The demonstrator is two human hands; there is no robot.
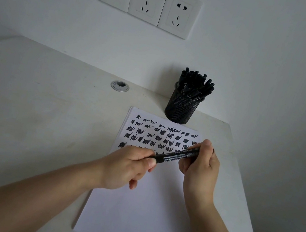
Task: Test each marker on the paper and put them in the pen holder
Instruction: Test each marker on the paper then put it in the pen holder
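A black marker [174, 156] with white print lies almost level above the white paper [138, 210]. My left hand [128, 167] pinches its left end between thumb and fingers. My right hand [201, 168] grips its right end, thumb on top. Both ends are hidden by my fingers, so I cannot tell whether the cap is on. Rows of black scribbles [156, 136] cover the top part of the paper. The black mesh pen holder [180, 108] stands just beyond the paper's far edge, packed with several black markers [196, 82].
The pale desk [36, 116] meets the wall at the back. A round metal cable grommet [120, 86] sits left of the holder. Wall sockets [149, 1] hang above. The desk's right edge [240, 167] runs close to the paper.
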